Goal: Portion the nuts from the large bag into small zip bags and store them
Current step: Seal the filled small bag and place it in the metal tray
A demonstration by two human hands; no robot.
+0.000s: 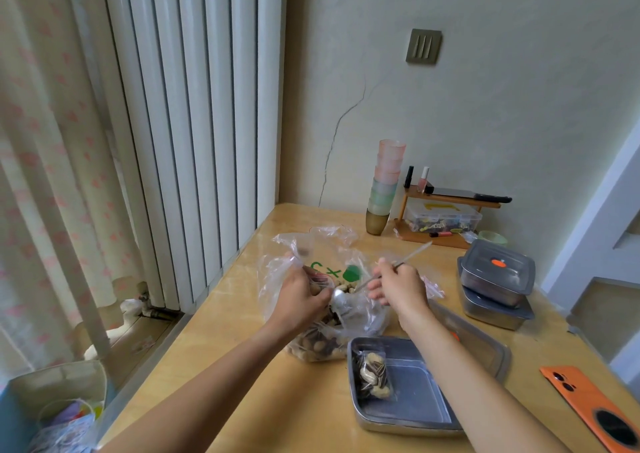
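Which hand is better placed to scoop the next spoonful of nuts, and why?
Right. The right hand already holds the spoon, its bowl down at the large bag's opening; the left hand is occupied gripping clear plastic there.

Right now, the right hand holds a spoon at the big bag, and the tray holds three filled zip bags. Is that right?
No. Head view: the tray holds one filled zip bag, not three; the rest stands.
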